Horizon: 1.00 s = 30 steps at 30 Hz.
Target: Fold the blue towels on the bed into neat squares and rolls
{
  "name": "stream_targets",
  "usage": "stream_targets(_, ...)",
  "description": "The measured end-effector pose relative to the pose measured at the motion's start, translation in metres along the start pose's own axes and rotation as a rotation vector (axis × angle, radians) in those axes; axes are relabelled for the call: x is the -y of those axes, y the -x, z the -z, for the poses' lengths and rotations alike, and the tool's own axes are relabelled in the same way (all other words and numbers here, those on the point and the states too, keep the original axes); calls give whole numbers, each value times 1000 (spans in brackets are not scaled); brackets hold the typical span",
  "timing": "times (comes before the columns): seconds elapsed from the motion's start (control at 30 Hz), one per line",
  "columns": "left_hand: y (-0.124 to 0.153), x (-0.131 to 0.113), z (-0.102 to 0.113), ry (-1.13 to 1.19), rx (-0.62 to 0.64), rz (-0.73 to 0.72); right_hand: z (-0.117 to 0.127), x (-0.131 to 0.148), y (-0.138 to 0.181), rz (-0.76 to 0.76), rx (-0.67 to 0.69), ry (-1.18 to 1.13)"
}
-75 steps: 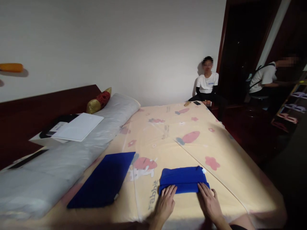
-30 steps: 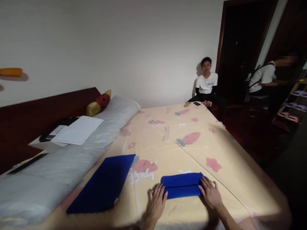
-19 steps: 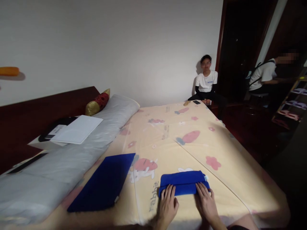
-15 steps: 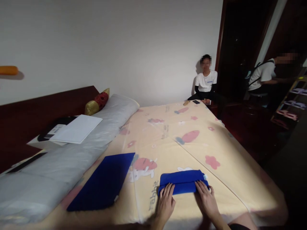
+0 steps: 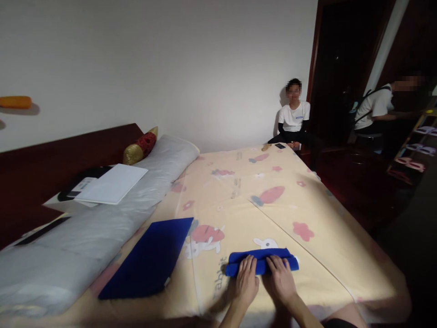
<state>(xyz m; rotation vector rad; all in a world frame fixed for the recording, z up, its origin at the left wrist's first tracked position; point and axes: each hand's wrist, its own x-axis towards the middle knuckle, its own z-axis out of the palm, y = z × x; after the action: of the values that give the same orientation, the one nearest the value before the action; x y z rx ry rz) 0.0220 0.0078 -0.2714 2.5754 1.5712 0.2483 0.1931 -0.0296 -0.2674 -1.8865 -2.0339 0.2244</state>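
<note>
The cloth [image 5: 262, 256] lies near the front of the bed [image 5: 327, 273], a narrow blue bundle set crosswise before the person, with a dark crease along its length between a far layer and a thicker, rounded near fold. The left hand [image 5: 247, 280] rests on it left of centre, fingers close together and loosely bent over the top of the near fold. The right hand [image 5: 282, 279] sits just beside it, right of centre, fingers likewise bent and slightly spread. Both seem to press down from above; whether either also pinches the fabric cannot be told, since the undersides are hidden. The cloth looks light, soft and limp, with a matt face that should not slip much under the fingers, and nothing about it seems fragile. Its likely weakness is springing loose, so pressure spread evenly along the near fold, with fingertips over the crease, would suit it; lifted, it would be best held near both ends, with the layers pinched together. A second cloth [image 5: 150, 257], also blue, lies flat to the left, well apart from both hands.
</note>
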Motion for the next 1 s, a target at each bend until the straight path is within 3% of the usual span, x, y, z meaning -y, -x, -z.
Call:
stream_targets(0.1,-1,-4,-2,28,-3,-164,-16,8,1,120,25,-7)
stream_targets(0.17,1,6,2,-7,-3,-224,-19,-4,2,170,16,10)
stream_targets(0.4,19,60,20,-177,-77,-135,-7,-75,17,140,-82,66)
stream_targets(0.57,27,60,18,-217,-121,-85,-9,-71,23,105,-142,91)
stream_targets(0.73,33,69,6,-226,-128,14,-12,-71,34,-65,-208,125)
stream_targets(1.0,8,65,29,-105,-47,75,30,-68,3,-78,5,67)
